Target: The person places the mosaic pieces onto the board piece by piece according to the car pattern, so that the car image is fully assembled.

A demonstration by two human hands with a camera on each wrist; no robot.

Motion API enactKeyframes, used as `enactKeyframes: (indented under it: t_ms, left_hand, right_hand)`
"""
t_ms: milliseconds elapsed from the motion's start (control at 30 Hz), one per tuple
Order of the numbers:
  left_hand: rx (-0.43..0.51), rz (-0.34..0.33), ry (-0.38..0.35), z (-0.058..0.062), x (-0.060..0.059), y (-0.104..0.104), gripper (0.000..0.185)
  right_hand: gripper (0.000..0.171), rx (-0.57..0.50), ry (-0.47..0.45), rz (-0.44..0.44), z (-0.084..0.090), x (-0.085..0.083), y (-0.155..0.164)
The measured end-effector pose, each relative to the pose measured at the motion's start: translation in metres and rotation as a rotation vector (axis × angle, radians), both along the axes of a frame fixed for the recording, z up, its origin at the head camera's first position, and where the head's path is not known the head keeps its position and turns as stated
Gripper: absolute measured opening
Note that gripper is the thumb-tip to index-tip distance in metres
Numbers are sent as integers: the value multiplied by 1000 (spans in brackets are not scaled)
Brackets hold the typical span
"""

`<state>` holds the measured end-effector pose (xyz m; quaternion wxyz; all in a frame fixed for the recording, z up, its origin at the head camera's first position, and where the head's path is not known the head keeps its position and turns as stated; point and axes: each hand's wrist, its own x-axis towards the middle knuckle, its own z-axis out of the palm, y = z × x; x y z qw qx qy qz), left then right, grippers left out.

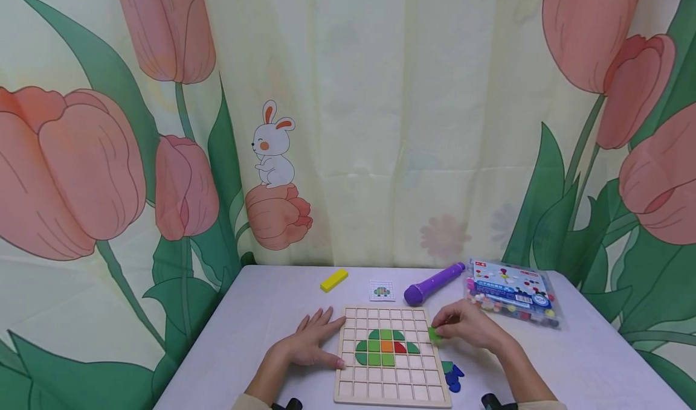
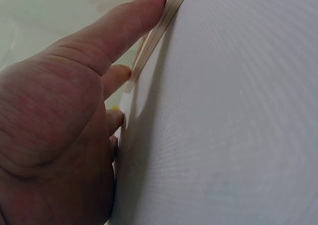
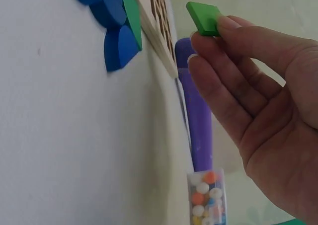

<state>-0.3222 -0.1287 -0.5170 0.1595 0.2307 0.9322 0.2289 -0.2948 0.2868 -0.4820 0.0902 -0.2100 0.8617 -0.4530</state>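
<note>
Beige sleeves lie nearest; the spread left hand touches the grid board at left; the right hand pinches a green tile.

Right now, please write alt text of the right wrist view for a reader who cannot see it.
A right hand pinches a green square tile above a white table. Nearby are a wooden grid board, blue pieces, a purple microphone and part of a clear box with colorful balls.
</note>
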Motion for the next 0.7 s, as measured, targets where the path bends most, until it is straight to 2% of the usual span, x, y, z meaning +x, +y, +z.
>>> enactKeyframes:
  t_ms: [267,433,700]
  left_hand:
    - [5,4,2,0,0,0,102]
    - [1,5,4,-1,0,0,102]
    - [-2,5,11,-2,-1,0,102]
  right_hand:
    - [13,-44,19,5,7,3,-10]
    - [13,-74,-2,-10,11,5,-21]
    - [10,-57,-33,11,7,5,-41]
